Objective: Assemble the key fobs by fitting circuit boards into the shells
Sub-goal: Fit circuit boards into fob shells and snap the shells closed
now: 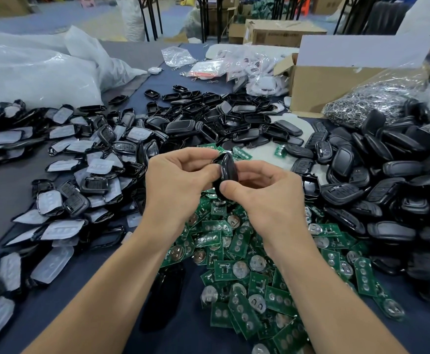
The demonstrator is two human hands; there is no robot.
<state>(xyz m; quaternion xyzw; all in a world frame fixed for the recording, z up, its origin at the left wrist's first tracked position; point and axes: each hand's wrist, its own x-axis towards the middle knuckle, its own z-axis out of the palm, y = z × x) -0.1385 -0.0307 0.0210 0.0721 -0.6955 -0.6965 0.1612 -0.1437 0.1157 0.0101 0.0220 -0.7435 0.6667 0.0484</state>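
A black key fob (226, 172) is pinched between the left hand (177, 183) and right hand (265, 194) above a heap of green circuit boards (247, 272), flanked by piles of black shells (377, 180).

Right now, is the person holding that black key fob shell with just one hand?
No, both the left hand and the right hand pinch the black shell, held above the pile of green circuit boards.

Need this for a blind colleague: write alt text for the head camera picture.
The left hand and right hand pinch a black key fob above a pile of green circuit boards on a dark table. Heaps of black shells lie on both sides, a cardboard box at back right.
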